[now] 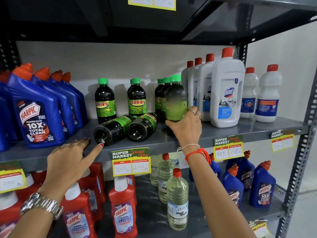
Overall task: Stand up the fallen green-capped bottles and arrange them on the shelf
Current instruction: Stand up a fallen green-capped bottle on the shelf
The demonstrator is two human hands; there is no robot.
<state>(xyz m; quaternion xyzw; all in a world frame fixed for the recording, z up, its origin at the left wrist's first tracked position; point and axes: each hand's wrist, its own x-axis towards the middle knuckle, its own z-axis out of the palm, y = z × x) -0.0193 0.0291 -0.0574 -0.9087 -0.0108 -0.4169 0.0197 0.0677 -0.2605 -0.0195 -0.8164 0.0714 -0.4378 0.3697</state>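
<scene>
Right hand [186, 127], grip clamped round the lower half of an upright green-capped bottle [176, 97] (blurred) on the grey shelf [240, 129], beside the white bottles [226, 93]. Left hand [72, 157], fingers apart, reaches toward two fallen bottles [127, 127] lying bases outward, just left of the held one.

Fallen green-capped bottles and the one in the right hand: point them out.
Left fallen bottle [111, 128], head view, dark side.
Right fallen bottle [142, 127], head view, dark side.
Held bottle [175, 93], head view, upper body.
</scene>
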